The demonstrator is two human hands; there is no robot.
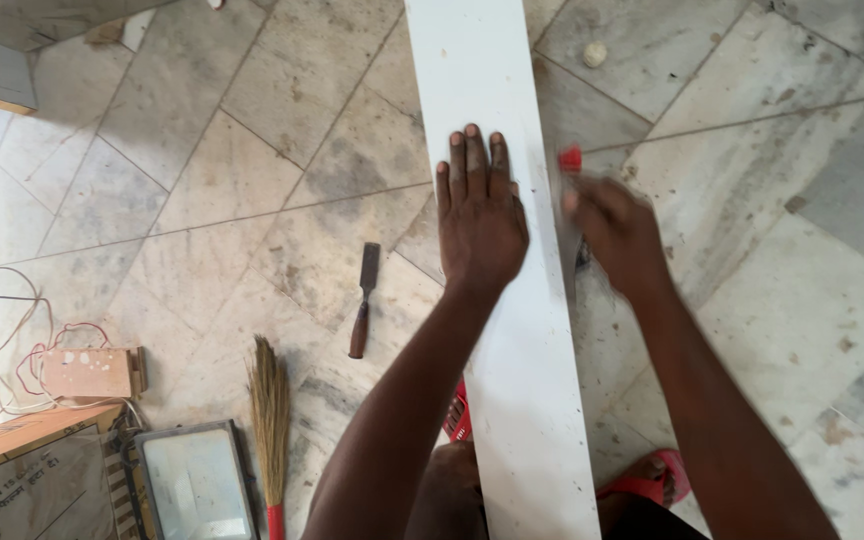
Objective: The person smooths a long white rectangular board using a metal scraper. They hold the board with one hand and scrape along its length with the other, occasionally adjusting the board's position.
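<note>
Pressing flat on a smooth white board [492, 330], left hand [479, 215]; right hand [614, 232] grips a red-tipped tool [571, 160].

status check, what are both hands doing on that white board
Left hand flat, palm down on long white board. Right hand blurred at board's right edge, gripping red-handled tool. Dark-handled chisel on marble floor, apart from board.

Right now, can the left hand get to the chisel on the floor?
Probably yes. The left hand lies flat on the white board, and the chisel lies on bare floor beside that board, with nothing between them.
</note>
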